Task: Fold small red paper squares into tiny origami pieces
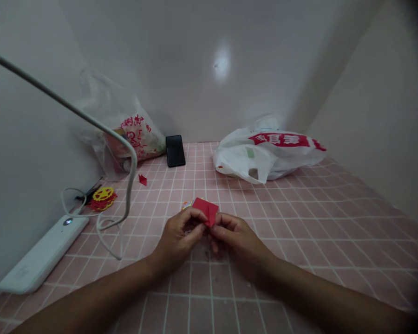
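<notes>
Between my two hands is a piece of red folded paper (202,207), held just above the pink tiled tabletop (209,283). My left hand (181,232) pinches its lower left part between thumb and fingers. The lower right corner sits in the pinch of my right hand (235,232). A crease and a narrow flap show near the paper's right side. Behind it, a multicoloured item (186,204) peeks out, mostly hidden by the paper and my left hand. A small red folded paper piece (142,179) lies farther off to the left.
A white power strip (43,253) and looping pale cable (130,185) occupy the left. Near them lie yellow and red cut-out shapes (103,198). Toward the wall are a black phone (175,150), a filled plastic bag (135,134) and a white plastic bag (264,150).
</notes>
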Tool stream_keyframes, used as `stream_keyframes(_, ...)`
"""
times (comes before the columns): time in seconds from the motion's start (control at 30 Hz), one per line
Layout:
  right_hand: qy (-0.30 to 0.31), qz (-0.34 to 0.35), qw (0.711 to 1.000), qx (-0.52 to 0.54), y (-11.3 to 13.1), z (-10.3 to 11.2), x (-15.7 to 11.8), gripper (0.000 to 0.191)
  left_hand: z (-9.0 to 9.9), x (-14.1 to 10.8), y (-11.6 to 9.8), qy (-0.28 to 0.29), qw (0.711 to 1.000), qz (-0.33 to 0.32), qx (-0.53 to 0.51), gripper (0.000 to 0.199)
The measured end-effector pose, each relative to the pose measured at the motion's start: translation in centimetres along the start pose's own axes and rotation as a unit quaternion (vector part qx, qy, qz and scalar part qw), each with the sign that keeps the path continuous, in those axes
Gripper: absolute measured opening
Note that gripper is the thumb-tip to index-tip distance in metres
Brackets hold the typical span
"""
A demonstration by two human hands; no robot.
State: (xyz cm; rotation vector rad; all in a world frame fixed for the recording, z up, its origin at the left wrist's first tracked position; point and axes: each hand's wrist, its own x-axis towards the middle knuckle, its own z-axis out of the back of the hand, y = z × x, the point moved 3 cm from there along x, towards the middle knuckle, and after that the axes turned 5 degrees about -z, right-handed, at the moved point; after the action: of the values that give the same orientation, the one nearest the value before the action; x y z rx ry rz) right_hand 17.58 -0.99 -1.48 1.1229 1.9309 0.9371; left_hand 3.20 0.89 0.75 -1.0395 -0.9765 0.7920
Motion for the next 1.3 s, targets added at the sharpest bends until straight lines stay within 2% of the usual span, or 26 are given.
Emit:
stream_keyframes(0.2,0.001,-0.008,0.999,-0.043,0.1,0.0,-0.3,0.020,0.4,0.2,-0.8,-0.014,1.000,-0.008,0.012,0.006)
stream_keyframes(0.4,0.012,-0.003,0.999,-0.041,0.2,-0.2,-0.3,0.015,0.4,0.1,-0.5,-0.029,0.999,0.009,-0.014,0.004)
stream_keyframes(0.53,0.013,0.029,0.999,-0.026,0.3,0.1,-0.1,0.020,0.3,0.1,-0.5,-0.037,0.999,0.002,0.002,0.005)
stream_keyframes(0.67,-0.004,0.024,0.997,-0.073,0.1,0.5,0.1,0.022,0.1,0.1,-0.5,-0.023,1.000,-0.001,-0.006,0.008)
stream_keyframes(0.8,-0.016,0.020,0.996,-0.083,0.1,0.6,0.1,0.022,0.1,0.2,-0.3,-0.018,0.997,0.039,-0.060,0.004)
stream_keyframes(0.93,-0.020,0.017,0.996,-0.080,0.3,0.6,0.0,0.022,0.3,0.2,-0.1,-0.028,0.991,0.094,-0.087,0.012)
stream_keyframes(1.07,-0.027,0.020,0.996,-0.085,0.4,0.6,0.0,0.021,0.1,0.2,0.4,-0.009,0.982,0.144,-0.120,0.018)
stream_keyframes(1.3,-0.018,0.025,0.997,-0.075,0.2,0.7,0.2,0.019,-0.3,0.3,0.6,-0.012,0.974,0.176,-0.143,0.021)
